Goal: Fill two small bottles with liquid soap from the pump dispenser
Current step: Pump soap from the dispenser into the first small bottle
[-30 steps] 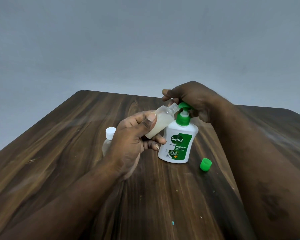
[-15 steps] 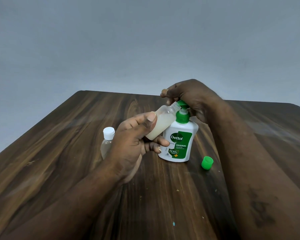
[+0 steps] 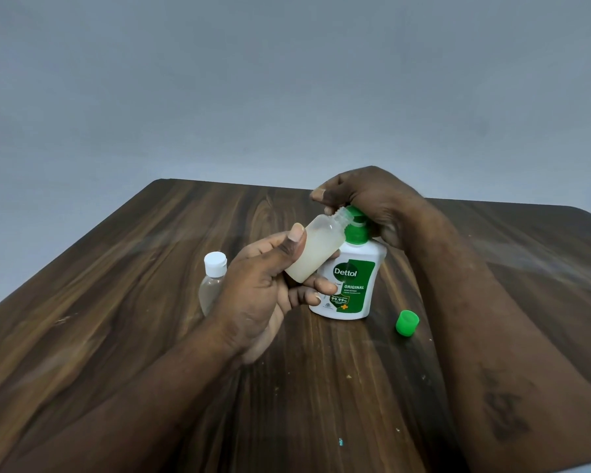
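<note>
- The left hand has its grip clamped on a small open bottle, thumb on top and fingers underneath.
- That bottle is tilted, its bare threaded neck pointing up and away from the left grip, right at the green pump of the dispenser.
- The bottle looks cloudy white, with pale liquid filling most of it.
- The right hand sits on top of the pump, fingers curled down over the pump head; its grip is closed around that head.
- The dispenser stands upright on the wooden surface, directly below the right grip and just beyond the left one, its white body touching the tilted bottle's side.
- Its label reads "Dettol Original" on green.
- A second bottle with a white cap stands upright on the surface, just left of the left grip and partly hidden behind that hand; it is clear, and how full it is cannot be told.
- A loose green cap lies on the surface, to the right of the dispenser and below the right grip, apart from both hands.
- Both forearms reach in from the near edge.
</note>
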`<state>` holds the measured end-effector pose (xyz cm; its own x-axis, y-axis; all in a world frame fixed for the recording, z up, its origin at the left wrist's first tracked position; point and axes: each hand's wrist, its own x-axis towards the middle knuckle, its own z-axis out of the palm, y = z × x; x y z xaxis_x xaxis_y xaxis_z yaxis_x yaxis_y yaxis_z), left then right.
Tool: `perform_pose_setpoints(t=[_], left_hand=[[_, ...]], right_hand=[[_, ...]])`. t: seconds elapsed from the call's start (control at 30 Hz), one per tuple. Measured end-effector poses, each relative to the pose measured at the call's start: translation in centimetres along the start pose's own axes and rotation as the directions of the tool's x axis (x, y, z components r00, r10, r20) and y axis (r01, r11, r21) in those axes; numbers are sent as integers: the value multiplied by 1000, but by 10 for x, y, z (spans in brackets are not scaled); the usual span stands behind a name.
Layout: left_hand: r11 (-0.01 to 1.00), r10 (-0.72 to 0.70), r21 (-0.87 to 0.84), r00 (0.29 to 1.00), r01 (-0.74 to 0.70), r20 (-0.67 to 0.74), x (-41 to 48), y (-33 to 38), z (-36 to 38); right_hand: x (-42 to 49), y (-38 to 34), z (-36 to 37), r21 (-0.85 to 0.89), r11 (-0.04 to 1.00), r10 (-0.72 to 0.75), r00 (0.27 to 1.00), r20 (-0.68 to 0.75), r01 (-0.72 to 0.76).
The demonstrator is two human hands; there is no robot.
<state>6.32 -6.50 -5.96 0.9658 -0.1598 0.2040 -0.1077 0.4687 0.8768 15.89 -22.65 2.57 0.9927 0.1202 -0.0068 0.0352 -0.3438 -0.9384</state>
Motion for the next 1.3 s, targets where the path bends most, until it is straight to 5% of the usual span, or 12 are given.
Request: perform_pose_setpoints(t=[1.3], left_hand=[[997,-31,-66,999,30,-10,1,1,-5]], right_hand=[[-9,-6,6,-121,990,-83,993,-80,73]])
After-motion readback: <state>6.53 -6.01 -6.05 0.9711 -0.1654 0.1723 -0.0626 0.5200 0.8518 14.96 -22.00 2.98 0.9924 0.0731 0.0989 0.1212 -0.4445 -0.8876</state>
